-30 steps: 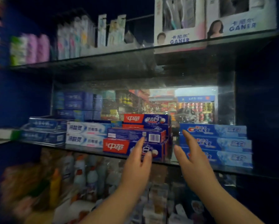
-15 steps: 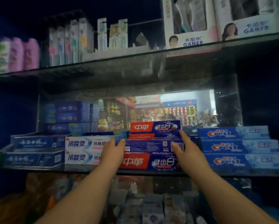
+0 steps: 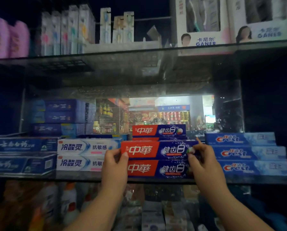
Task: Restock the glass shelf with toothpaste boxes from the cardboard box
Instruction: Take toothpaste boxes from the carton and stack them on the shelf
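Both hands on one red-and-blue toothpaste box (image 3: 157, 150): left hand (image 3: 115, 164) pinches its left end, thumb on the front face; right hand (image 3: 204, 162) pinches the right end, index finger raised. It sits on top of an identical box (image 3: 156, 170) at the front edge of the glass shelf (image 3: 78, 175), between the white boxes (image 3: 83, 154) and the Crest stack (image 3: 249, 154). My read: light, stiff carton, glossy so a bit slippery, walls dent if squeezed. End grip suits it; next, square it flush. No cardboard box in view.
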Available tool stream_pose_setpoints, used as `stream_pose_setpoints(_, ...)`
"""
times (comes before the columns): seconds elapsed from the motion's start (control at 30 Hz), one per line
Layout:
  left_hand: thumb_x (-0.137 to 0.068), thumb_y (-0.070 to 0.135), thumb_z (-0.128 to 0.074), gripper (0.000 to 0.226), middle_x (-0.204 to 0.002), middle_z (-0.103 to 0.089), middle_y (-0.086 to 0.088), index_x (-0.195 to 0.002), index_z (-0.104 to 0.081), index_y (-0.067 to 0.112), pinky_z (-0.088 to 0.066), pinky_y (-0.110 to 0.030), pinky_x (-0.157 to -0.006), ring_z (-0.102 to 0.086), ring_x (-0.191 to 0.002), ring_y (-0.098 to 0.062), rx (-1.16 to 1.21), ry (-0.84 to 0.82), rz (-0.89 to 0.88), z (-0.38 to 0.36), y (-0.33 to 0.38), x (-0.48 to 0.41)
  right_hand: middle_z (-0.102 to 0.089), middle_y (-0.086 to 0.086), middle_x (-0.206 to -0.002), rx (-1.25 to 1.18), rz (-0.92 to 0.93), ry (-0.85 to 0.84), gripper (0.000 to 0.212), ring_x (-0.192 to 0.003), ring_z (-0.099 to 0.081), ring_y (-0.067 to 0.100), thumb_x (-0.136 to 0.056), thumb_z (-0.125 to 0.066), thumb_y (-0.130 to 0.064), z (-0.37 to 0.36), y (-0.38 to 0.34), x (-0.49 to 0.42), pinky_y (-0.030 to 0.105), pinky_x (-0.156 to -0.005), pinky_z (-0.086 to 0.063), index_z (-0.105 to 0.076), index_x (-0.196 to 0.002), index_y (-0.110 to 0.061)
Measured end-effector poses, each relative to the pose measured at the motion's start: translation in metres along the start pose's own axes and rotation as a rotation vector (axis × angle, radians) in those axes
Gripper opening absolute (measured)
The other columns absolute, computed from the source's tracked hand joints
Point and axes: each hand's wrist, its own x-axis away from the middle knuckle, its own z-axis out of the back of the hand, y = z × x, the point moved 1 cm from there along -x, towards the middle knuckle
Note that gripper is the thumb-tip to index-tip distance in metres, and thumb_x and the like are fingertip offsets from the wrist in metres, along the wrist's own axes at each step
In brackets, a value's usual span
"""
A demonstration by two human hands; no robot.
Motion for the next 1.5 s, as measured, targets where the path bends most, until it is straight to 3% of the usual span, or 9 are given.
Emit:
stream_pose_setpoints(0.3,-0.101,0.024,-0.04,0.026,-0.087,-0.071,0.005,-0.109,-0.063,0.034,-0.051,-0.028,-0.058,-0.068,-0.072,-0.012,0.024,-0.141,-0.039,-0.013,0.065,-0.032,-0.056,-0.012,-0.129,-0.468,0.04,-0.073,0.036,-0.11,-0.061,0.013,-0.1,-0.041,-0.015,0.013,-0.047,-0.045,0.047,-0.087,-0.056,-0.045,-0.116,-0.046)
stream_pose_setpoints(0.4,-0.101,0.021,-0.037,0.031,-0.089,-0.069,0.004,-0.097,-0.063,0.037,-0.043,-0.021,-0.057,-0.063,-0.077,-0.008,-0.022,-0.184,-0.051,-0.019,0.081,-0.047,-0.052,-0.009,-0.136,-0.432,0.044,-0.118,0.039,-0.117,-0.056,0.015,-0.098,-0.041,-0.016,0.009,-0.052,-0.065,0.051,-0.095,-0.05,-0.041,-0.131,-0.037)
stream_pose_setpoints(0.53,-0.099,0.011,-0.037,0.029,-0.089,-0.068,-0.005,-0.109,-0.062,0.021,-0.048,-0.018,-0.044,-0.061,-0.069,-0.011,-0.079,-0.244,0.07,-0.026,0.07,-0.057,-0.049,-0.005,-0.136,-0.364,-0.059,-0.212,0.042,-0.118,-0.054,0.022,-0.097,-0.048,-0.026,0.002,-0.038,-0.076,0.055,-0.098,-0.047,-0.038,-0.136,-0.037)
stream_pose_setpoints(0.63,-0.097,0.008,-0.039,0.028,-0.092,-0.069,-0.009,-0.116,-0.058,0.018,-0.047,-0.026,-0.053,-0.064,-0.071,-0.016,-0.131,-0.271,0.14,-0.032,0.056,-0.065,-0.046,-0.008,-0.134,-0.301,-0.131,-0.248,0.045,-0.121,-0.05,0.024,-0.096,-0.05,-0.03,-0.005,-0.022,-0.079,0.055,-0.1,-0.045,-0.036,-0.139,-0.039)
stream_pose_setpoints(0.8,-0.095,0.007,-0.04,0.032,-0.105,-0.066,-0.019,-0.123,-0.048,0.02,-0.057,-0.041,-0.071,-0.067,-0.089,-0.033,-0.257,-0.318,0.246,-0.045,0.045,-0.075,-0.055,-0.004,-0.127,-0.356,-0.25,-0.273,0.047,-0.102,-0.065,0.024,-0.099,-0.05,-0.02,-0.011,-0.005,-0.085,0.048,-0.085,-0.057,-0.033,-0.138,-0.04)
stream_pose_setpoints(0.93,-0.096,0.008,-0.041,0.02,-0.097,-0.07,-0.018,-0.108,-0.054,0.017,-0.056,-0.041,-0.073,-0.068,-0.082,-0.032,-0.274,-0.324,0.332,-0.049,0.044,-0.076,-0.046,0.004,-0.142,-0.25,-0.346,-0.236,0.061,-0.109,-0.06,0.03,-0.094,-0.055,-0.031,-0.013,-0.004,-0.095,0.053,-0.09,-0.053,-0.022,-0.143,-0.043)
stream_pose_setpoints(1.13,-0.095,0.017,-0.051,0.01,-0.094,-0.071,-0.018,-0.094,-0.056,0.008,-0.055,-0.046,-0.088,-0.069,-0.091,-0.033,-0.326,-0.315,0.406,-0.049,0.056,-0.073,-0.059,0.009,-0.108,-0.137,-0.446,-0.281,0.056,-0.085,-0.067,0.029,-0.093,-0.057,-0.032,-0.019,-0.01,-0.104,0.043,-0.07,-0.058,-0.028,-0.14,-0.025)
stream_pose_setpoints(1.37,-0.095,0.022,-0.054,0.016,-0.08,-0.069,-0.015,-0.095,-0.054,0.005,-0.056,-0.041,-0.068,-0.067,-0.067,-0.029,-0.16,-0.336,0.499,-0.052,0.054,-0.068,-0.061,0.015,-0.11,-0.228,-0.492,-0.222,0.054,-0.087,-0.067,0.037,-0.091,-0.062,-0.028,-0.016,-0.011,-0.108,0.054,-0.078,-0.057,-0.034,-0.137,-0.023)
stream_pose_setpoints(1.5,-0.096,0.027,-0.054,0.023,-0.082,-0.068,-0.016,-0.101,-0.053,0.005,-0.056,-0.041,-0.057,-0.066,-0.065,-0.031,0.006,-0.283,0.506,-0.055,0.056,-0.073,-0.067,0.015,-0.093,-0.337,-0.485,-0.216,0.031,-0.079,-0.067,0.033,-0.095,-0.057,-0.025,-0.014,-0.014,-0.113,0.048,-0.072,-0.057,-0.049,-0.119,-0.008)
